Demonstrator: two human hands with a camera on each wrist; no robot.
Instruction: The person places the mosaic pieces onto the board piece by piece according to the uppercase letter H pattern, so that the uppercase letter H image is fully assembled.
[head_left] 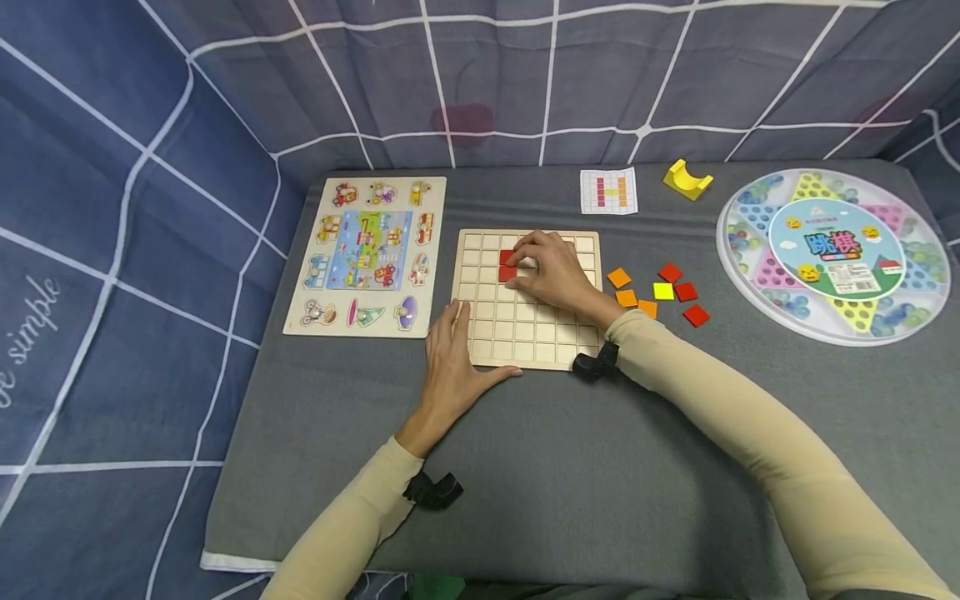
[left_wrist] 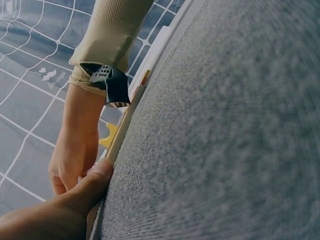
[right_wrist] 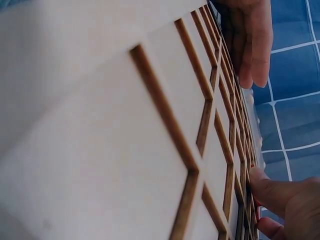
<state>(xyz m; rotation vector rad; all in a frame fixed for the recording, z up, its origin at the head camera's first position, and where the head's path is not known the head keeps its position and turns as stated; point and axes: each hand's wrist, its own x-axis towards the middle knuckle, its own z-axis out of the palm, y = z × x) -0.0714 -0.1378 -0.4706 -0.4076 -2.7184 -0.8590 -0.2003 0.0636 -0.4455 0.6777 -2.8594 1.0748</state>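
Note:
A wooden grid board [head_left: 491, 329] lies on the table with two red square tiles [head_left: 506, 273] in one column of its upper part. Over these tiles is my right hand [head_left: 551, 271], its thumb and fingertips bent around the lower one; in the right wrist view a sliver of red tile [right_wrist: 258, 210] shows between them. My left hand [head_left: 450, 367] lies at the board's lower left corner, fingers extended along the left side and thumb spread by the front edge. In the left wrist view the left thumb [left_wrist: 102, 167] touches the board's edge.
Right of the board lie loose orange tiles [head_left: 626, 297], red tiles [head_left: 686, 292] and a yellow tile [head_left: 663, 291]. Behind stand a pattern card [head_left: 608, 192] and a yellow curved holder [head_left: 686, 181]. A picture puzzle board [head_left: 360, 329] lies left, a round Chinese checkers set [head_left: 832, 250] far right.

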